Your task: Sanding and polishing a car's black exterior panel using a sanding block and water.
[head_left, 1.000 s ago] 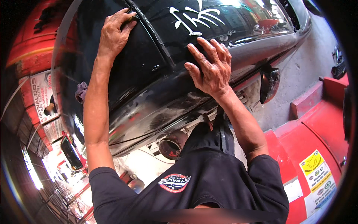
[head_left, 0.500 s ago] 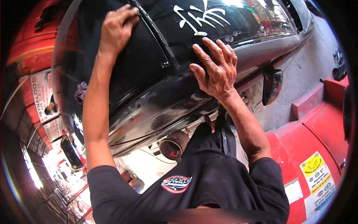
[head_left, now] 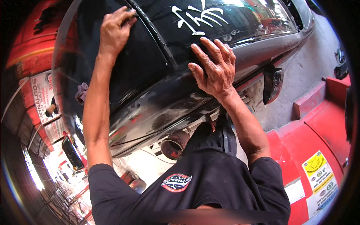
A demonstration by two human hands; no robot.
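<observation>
A black car body with a dark window [head_left: 243,22] fills the upper view, and a white brushstroke-style decal [head_left: 202,18] is stuck on the glass. Between the glass and the glossy black panel [head_left: 146,52] runs a dark trim strip [head_left: 152,30]. My left hand [head_left: 115,32] is at the strip's upper end, its fingers bent together over the panel; whatever they may pinch is hidden or too small to name. My right hand [head_left: 216,69] is spread with fingers apart at the window's lower edge, below the decal, and nothing shows in it.
A crumpled purple cloth [head_left: 81,93] lies on the car beside my left forearm. A dark side mirror [head_left: 273,85] juts out at the right. Below the car is a round, bucket-like container [head_left: 174,145]. A red structure [head_left: 326,131] with a sign stands at right.
Both hands have shifted slightly left with little change of pose. The left fingertips are a bit farther from the trim strip; the right hand stays spread at the glass edge.
</observation>
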